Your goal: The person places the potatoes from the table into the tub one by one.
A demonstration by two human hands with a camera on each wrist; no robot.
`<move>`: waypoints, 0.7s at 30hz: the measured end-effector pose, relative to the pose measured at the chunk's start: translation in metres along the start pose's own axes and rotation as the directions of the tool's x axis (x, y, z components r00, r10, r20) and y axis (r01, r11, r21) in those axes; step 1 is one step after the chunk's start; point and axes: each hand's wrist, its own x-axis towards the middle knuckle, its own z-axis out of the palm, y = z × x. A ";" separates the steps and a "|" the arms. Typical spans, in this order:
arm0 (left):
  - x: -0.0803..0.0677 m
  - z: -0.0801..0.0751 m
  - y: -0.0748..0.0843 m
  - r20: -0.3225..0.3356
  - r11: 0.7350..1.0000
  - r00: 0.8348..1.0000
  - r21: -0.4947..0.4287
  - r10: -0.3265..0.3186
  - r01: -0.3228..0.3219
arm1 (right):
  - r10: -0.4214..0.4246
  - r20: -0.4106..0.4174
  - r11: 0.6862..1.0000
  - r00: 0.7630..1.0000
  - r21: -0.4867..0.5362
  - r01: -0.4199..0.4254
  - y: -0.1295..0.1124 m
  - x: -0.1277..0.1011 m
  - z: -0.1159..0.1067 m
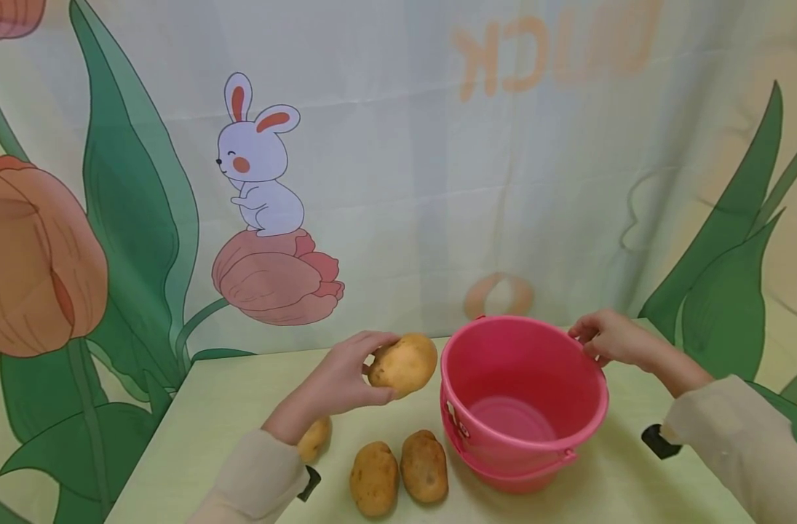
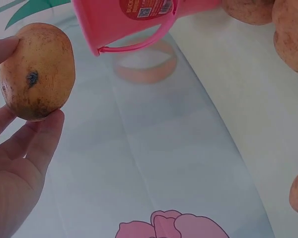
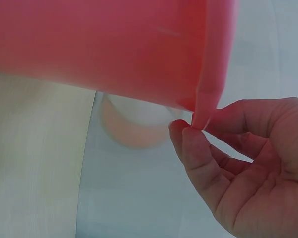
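In the head view my left hand (image 1: 349, 375) grips a potato (image 1: 406, 365) between thumb and fingers, above the table and just left of the bucket's rim. The left wrist view shows a dark spot on this potato (image 2: 38, 72), with the left hand (image 2: 20, 163) around it. A pink bucket (image 1: 522, 466) stands upright, its inside bare down to the floor. My right hand (image 1: 617, 340) pinches the bucket's rim at the far right side. In the right wrist view, the fingertips (image 3: 196, 148) of that hand are on the rim's edge.
Two potatoes, one lighter (image 1: 374, 479) and one browner (image 1: 424, 466), lie side by side in front of the bucket's left. Another potato (image 1: 315, 439) is partly hidden behind the left forearm. A printed curtain (image 1: 398, 182) hangs along the table's (image 1: 195, 422) back edge.
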 end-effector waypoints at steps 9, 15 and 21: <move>0.013 0.005 0.007 0.009 0.999 0.999 0.018 0.051 -0.051 | -0.002 -0.004 1.000 1.000 -0.005 0.002 0.000 0.000 -0.001; 0.020 0.009 0.011 0.013 0.998 0.998 0.009 0.055 -0.055 | -0.013 0.000 1.000 1.000 0.004 0.013 0.000 -0.001 -0.001; 0.028 0.012 0.019 0.030 0.999 0.998 -0.001 0.052 -0.052 | -0.008 0.000 1.000 1.000 0.008 0.008 0.001 -0.001 -0.001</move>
